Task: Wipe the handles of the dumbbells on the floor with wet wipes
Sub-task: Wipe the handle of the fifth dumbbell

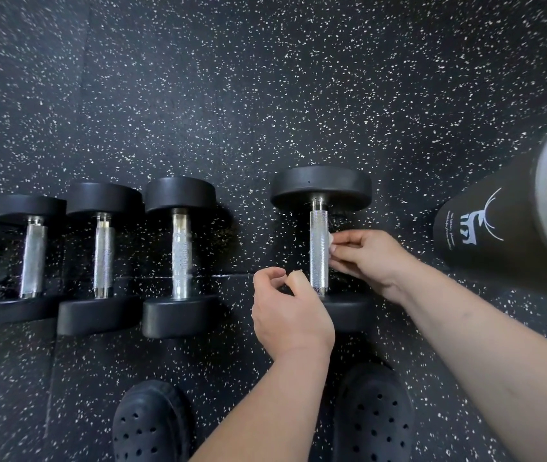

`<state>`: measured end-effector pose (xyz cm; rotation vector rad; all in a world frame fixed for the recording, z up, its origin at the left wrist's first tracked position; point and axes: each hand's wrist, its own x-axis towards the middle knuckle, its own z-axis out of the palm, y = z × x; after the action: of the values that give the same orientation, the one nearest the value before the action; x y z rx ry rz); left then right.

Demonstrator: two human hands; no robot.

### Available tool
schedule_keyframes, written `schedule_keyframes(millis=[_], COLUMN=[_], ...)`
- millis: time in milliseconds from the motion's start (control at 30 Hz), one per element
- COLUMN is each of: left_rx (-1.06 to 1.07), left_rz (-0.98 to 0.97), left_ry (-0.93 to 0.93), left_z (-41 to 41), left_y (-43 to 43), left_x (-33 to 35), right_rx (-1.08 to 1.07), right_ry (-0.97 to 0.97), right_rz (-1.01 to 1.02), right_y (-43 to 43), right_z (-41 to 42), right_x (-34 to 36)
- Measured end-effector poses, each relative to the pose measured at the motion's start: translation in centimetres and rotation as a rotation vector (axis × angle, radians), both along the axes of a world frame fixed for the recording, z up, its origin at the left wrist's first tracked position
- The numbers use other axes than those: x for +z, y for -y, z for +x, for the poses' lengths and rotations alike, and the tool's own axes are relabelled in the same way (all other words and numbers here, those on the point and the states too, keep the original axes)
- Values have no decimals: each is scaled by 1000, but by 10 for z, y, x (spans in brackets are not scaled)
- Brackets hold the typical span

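Observation:
Several black dumbbells with knurled silver handles lie in a row on the speckled floor. The rightmost dumbbell point(319, 251) sits apart from the others. My right hand point(370, 260) pinches a small white wet wipe point(332, 243) against the right side of its handle. My left hand point(287, 311) hovers at the lower left of that handle, fingers loosely curled and thumb near the forefinger, holding nothing that I can see. The neighbouring dumbbell point(180, 256) lies to the left, with two more point(103, 258) point(33, 256) beyond it.
A large black cylinder point(512, 228) with a white logo lies on the floor at the right, close to my right forearm. My two black perforated shoes point(152, 425) point(373, 415) stand at the bottom. Black speckled rubber floor point(265, 95) stretches beyond the dumbbells.

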<state>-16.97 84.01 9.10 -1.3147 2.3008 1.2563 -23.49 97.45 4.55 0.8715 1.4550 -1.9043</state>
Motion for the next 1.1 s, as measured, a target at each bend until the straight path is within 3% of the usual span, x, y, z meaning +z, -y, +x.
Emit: schedule_keyframes(millis=[267, 400, 500, 600, 667, 733, 967, 1100], left_rx=[2, -1, -3, -10, -8, -3, -2, -1], left_rz=[-5, 0, -6, -9, -11, -19, -17, -16], left_ry=[-1, -6, -9, -11, -10, -13, -5, 5], left_z=[0, 0, 1, 1, 1, 1, 1, 1], left_y=[-2, -3, -3, -2, -2, -2, -1, -2], left_x=[1, 2, 1, 0, 0, -1, -3, -2], right_rx=[98, 129, 190, 288, 499, 744, 1004, 1104], right_ry=[65, -25, -265, -694, -1015, -1177, -1246, -1076], right_rz=[-87, 102, 512, 861, 1043, 1199, 1319, 1396], right_y=[-8, -15, -5, 13, 21, 23, 23, 25], right_z=[1, -1, -2, 1, -1, -6, -15, -21], right_x=[-2, 11, 25, 37, 29, 13, 22, 26])
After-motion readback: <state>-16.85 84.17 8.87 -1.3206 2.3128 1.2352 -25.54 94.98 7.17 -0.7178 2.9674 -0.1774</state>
